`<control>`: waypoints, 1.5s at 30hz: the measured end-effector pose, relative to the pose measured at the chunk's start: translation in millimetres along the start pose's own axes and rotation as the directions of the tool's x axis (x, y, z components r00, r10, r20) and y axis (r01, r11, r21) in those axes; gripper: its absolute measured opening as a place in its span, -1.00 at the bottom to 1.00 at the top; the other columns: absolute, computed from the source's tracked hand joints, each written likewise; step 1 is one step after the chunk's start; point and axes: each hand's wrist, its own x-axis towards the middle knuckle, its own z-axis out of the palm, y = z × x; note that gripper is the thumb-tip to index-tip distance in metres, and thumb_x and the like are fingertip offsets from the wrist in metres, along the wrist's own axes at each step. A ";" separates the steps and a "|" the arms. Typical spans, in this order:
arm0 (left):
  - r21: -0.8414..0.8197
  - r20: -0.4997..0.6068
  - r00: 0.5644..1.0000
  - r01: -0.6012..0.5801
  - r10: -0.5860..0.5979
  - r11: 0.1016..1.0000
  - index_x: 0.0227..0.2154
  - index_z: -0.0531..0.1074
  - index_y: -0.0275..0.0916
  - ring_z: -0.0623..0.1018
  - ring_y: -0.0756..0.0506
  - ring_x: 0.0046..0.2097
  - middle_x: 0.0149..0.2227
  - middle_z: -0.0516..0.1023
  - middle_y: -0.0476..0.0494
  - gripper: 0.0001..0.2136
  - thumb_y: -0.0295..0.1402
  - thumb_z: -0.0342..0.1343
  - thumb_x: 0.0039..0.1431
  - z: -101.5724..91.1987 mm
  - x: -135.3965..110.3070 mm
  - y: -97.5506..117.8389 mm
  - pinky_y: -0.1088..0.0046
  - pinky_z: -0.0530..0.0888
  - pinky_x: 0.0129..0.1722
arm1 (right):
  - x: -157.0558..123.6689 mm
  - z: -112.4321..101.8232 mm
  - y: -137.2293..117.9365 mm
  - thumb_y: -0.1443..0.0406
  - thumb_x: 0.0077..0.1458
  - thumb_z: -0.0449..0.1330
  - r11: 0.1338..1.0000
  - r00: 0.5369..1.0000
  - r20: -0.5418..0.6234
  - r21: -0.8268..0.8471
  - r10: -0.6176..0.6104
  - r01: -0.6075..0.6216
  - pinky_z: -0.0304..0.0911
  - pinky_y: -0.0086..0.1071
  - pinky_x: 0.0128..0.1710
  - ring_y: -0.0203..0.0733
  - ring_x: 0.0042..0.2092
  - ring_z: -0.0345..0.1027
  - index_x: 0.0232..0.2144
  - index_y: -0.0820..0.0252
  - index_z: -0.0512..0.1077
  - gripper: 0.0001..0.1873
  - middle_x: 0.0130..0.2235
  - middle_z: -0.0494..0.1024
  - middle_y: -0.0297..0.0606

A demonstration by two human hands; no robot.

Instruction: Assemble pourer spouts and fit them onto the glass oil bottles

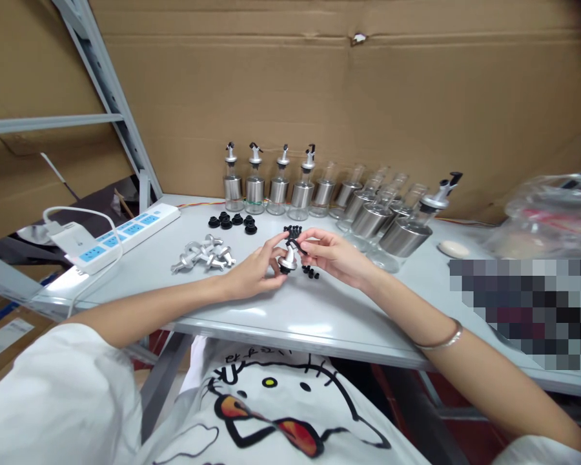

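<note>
My left hand [257,268] pinches a silver pourer spout [288,259] with a black base just above the grey table [290,310]. My right hand [336,255] meets it from the right, its fingertips closed on a small black cap piece [296,244] at the spout's top. Small black caps [310,272] lie loose under my hands, and more [293,228] lie just behind. A pile of silver spouts [204,254] rests to the left. Black rubber stoppers [232,221] sit beyond that pile.
A row of glass bottles with steel sleeves [278,190] stands at the back, some fitted with spouts; others [392,223] lean on their sides to the right. A white power strip [121,236] lies at left. A clear plastic bag [552,216] sits at right. Cardboard lines the wall.
</note>
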 end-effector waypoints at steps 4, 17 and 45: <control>0.040 -0.009 0.999 -0.044 0.045 0.998 0.25 -0.21 -0.18 0.54 -0.04 -0.20 -0.08 0.43 -0.22 -0.32 -0.46 0.02 0.14 -1.0 1.0 1.1 0.29 0.40 -0.03 | -2.0 1.9 -0.3 0.24 -0.19 0.40 0.997 0.999 0.011 0.076 0.030 -0.031 0.18 -0.47 -0.41 -0.44 -0.49 0.26 -0.41 0.18 0.39 -0.70 -0.50 0.42 -0.47; 0.073 -0.009 0.999 -0.035 0.036 0.997 0.24 -0.17 -0.18 0.53 -0.03 -0.24 -0.06 0.42 -0.23 -0.34 -0.45 0.03 0.14 -1.1 1.1 -0.3 0.30 0.41 -0.06 | -3.3 6.9 0.8 0.25 -0.31 0.46 0.988 0.996 -0.056 0.144 0.073 -0.064 0.19 -0.50 -0.42 -0.46 -0.52 0.27 -0.43 0.21 0.42 -0.64 -0.54 0.45 -0.47; -0.022 -0.048 0.998 0.048 -0.049 0.999 0.24 -0.06 -0.15 0.51 -0.04 -0.14 -0.04 0.42 -0.20 -0.35 -0.42 0.06 0.11 -4.8 0.6 7.2 0.36 0.44 -0.09 | -5.5 0.4 -1.0 0.22 -0.05 0.34 0.986 0.982 0.167 0.127 0.083 -0.104 0.22 -0.41 -0.33 -0.39 -0.42 0.31 -0.36 0.28 0.51 -0.77 -0.42 0.47 -0.33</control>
